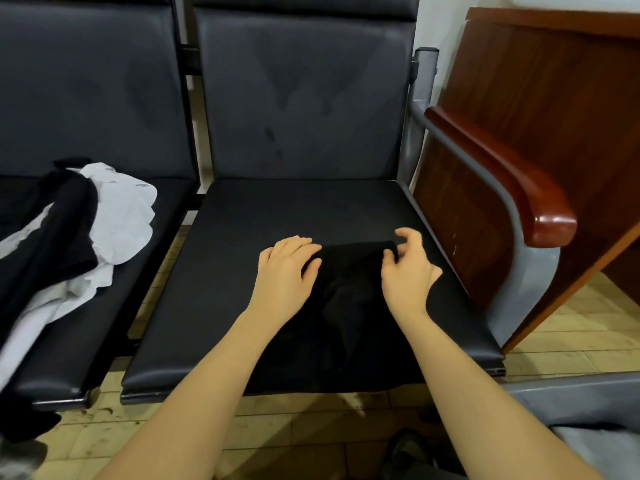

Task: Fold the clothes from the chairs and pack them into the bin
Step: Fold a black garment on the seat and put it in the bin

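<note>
A black garment [349, 306] is laid flat on the seat of the right-hand black padded chair [242, 271], its near edge hanging just over the seat's front lip. The cloth is dark against a dark seat, so its exact outline (and what kind of garment it is) cannot be made out with certainty.

The left hand [287, 268] is placed palm down at the garment's far-left corner, fingers [298, 245] straight and slightly spread, pressed against the fabric. The right hand [408, 268] is held at the far-right corner; its fingers are curled, and the thumb and forefinger appear to pinch the cloth's far edge — the contact itself is partly hidden by the hand.

On the neighbouring chair seat [114, 306] to the left, a heap is noted: a white shirt [121, 223] crumpled, with a second black garment [65, 230] lying across it, touching.

A wood-capped armrest [502, 174] borders the right chair, and a brown wooden desk [554, 98] stands just beside it. The floor [311, 427] is tiled — pale, scuffed.
</note>
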